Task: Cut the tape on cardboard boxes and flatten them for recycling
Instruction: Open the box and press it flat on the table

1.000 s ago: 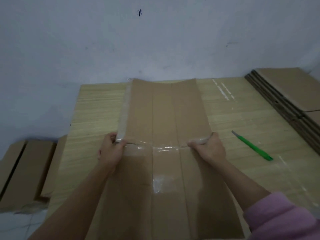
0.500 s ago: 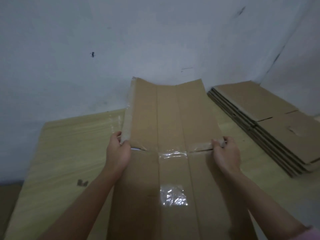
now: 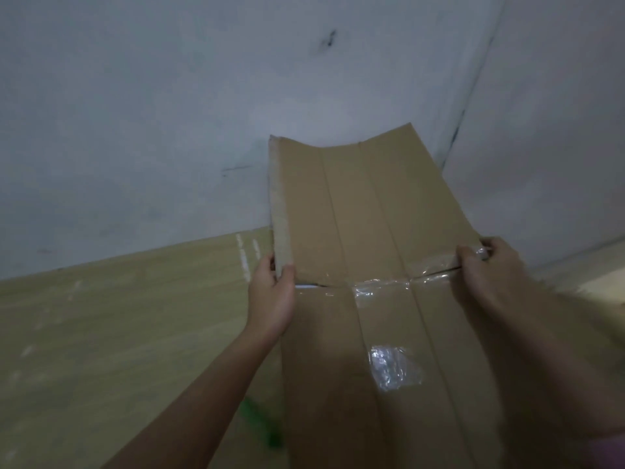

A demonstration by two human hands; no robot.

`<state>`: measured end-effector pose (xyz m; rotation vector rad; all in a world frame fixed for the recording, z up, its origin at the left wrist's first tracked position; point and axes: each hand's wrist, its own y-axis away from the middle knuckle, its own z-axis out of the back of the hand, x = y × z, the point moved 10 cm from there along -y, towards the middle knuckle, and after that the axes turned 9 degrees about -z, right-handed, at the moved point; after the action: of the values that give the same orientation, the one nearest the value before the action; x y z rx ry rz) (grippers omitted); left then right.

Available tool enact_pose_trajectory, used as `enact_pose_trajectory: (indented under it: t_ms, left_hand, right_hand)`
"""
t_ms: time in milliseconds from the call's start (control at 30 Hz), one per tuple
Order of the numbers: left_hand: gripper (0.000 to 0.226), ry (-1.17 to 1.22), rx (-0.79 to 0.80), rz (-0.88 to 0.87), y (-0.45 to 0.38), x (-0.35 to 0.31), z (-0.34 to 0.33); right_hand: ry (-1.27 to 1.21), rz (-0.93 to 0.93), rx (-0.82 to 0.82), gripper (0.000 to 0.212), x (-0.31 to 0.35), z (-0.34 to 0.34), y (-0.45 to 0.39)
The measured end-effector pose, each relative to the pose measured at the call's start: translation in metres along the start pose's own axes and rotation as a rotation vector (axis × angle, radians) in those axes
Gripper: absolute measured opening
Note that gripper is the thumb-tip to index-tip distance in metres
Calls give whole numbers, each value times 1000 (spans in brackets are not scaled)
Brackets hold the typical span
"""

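One flattened box (image 3: 372, 299) is held up over the table (image 3: 118, 333), its long axis running away from the person toward the wall (image 3: 169, 113), the far end tipped upward and bowed into a shallow trough along two lengthwise creases. The left hand (image 3: 270, 299) grips the left edge, thumb curled over the top face and fingers (image 3: 272, 262) wrapped behind it. The right hand (image 3: 490, 275) grips the right edge at the same level, its fingers curled over the cardboard and a bit of clear tape (image 3: 382, 287). That tape runs crosswise between the two hands, bridging the slits that part the far flaps from the body of the box; on the left the slit gapes a little. A second, square patch of clear film (image 3: 394, 367) shines nearer the person on the middle panel. Low beside the left forearm lies a blurred green thing (image 3: 263, 424) — probably a cutter, though the view is too smeared to be sure — on the table, apart from the box.
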<state>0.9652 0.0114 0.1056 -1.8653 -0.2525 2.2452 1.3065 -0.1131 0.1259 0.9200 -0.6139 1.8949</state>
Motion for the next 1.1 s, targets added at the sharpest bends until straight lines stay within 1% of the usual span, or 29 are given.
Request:
enact_pose_trajectory:
  t_ms: [100, 200, 267, 333, 400, 467, 533, 567, 633, 667, 800, 900, 967, 1100]
  left_hand:
    - [17, 16, 2, 82, 2, 9, -66]
    - [19, -22, 58, 159, 6, 27, -118]
    - [15, -97, 109, 161, 8, 35, -144]
    - [6, -203, 150, 174, 11, 42, -162]
    - [13, -307, 151, 191, 12, 49, -172]
    - [12, -366, 147, 227, 13, 58, -176]
    - [17, -391, 141, 253, 16, 64, -178]
    - [19, -407, 136, 263, 17, 66, -178]
    - [21, -449, 117, 245, 17, 68, -176]
    - [22, -471, 110, 231, 17, 68, -176]
    - [30, -555, 141, 219, 20, 71, -185]
    - [38, -575, 120, 228, 24, 72, -193]
    - [38, -597, 126, 232, 24, 71, -196]
    - [37, -639, 193, 225, 17, 72, -191]
  right_hand:
    - [87, 30, 22, 32, -15, 17, -69]
    - [179, 73, 43, 35, -31, 20, -121]
    - [273, 106, 76, 38, -44, 12, -145]
    - [402, 149, 108, 41, -55, -1, -162]
    - [536, 197, 152, 44, -65, -17, -168]
    - [671, 244, 181, 46, -74, -35, -162]
    - [697, 379, 250, 56, -72, -58, -142]
    - [704, 423, 325, 63, -74, -73, -130]
    - [788, 416, 495, 69, -89, -102, -112]
    - [811, 421, 522, 70, -95, -111, -108]
    - [809, 450, 491, 72, -97, -111, -119]
    - [810, 443, 485, 72, -101, -108, -129]
    - [818, 449, 476, 72, -101, -108, -128]
    - [827, 437, 488, 71, -94, -108, -127]
